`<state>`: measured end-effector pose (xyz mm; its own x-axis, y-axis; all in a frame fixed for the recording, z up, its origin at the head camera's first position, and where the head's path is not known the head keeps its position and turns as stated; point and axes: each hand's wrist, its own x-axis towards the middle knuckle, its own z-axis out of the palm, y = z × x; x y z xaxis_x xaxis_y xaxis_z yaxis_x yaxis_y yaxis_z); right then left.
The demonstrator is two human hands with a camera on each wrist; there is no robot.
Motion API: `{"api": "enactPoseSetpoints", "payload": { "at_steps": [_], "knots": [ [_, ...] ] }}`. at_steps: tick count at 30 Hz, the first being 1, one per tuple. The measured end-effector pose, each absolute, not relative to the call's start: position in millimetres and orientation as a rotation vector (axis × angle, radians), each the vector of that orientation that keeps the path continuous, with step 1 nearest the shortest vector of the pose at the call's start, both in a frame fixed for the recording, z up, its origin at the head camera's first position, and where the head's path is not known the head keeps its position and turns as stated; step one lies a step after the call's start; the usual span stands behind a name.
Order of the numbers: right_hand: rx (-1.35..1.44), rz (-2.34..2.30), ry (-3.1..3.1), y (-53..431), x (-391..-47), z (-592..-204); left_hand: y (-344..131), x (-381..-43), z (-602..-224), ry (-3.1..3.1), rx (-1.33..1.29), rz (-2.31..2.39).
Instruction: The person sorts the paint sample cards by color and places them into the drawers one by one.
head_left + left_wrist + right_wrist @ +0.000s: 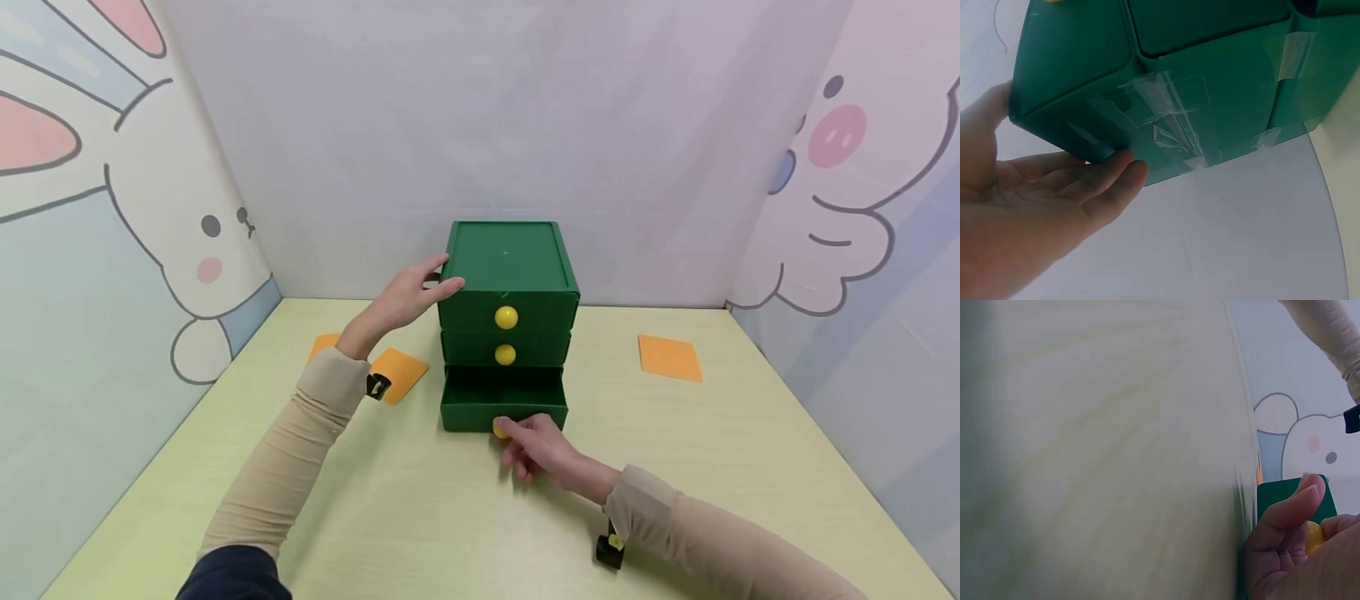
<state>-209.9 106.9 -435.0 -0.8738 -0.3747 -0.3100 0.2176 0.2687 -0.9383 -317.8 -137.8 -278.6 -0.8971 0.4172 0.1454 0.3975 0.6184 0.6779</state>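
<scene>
Head view: right grip (538,450) pinched round yellow knob (500,429); pulled-out green plastic bottom drawer (467,417) lay just beyond it, long side crosswise; left grip (405,296), unclenched, touched boxy green cabinet (506,258).

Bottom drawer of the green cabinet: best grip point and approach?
Likely its yellow knob, from the front. The knob is round and juts from the middle of the bottom drawer, facing the person, so a thumb-and-finger pinch should suit it; the right hand is on it. The left hand, touching the upper left of the green cabinet, could help brace.
</scene>
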Motion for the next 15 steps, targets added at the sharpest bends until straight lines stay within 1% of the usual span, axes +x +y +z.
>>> {"api": "enactPoseSetpoints", "payload": {
  "at_steps": [15],
  "knots": [
    [-0.094,-1.560,2.043,111.6,-186.6,-431.5,-137.6,-318.2,-277.6,2.791,0.699,1.176]
  ]
}}
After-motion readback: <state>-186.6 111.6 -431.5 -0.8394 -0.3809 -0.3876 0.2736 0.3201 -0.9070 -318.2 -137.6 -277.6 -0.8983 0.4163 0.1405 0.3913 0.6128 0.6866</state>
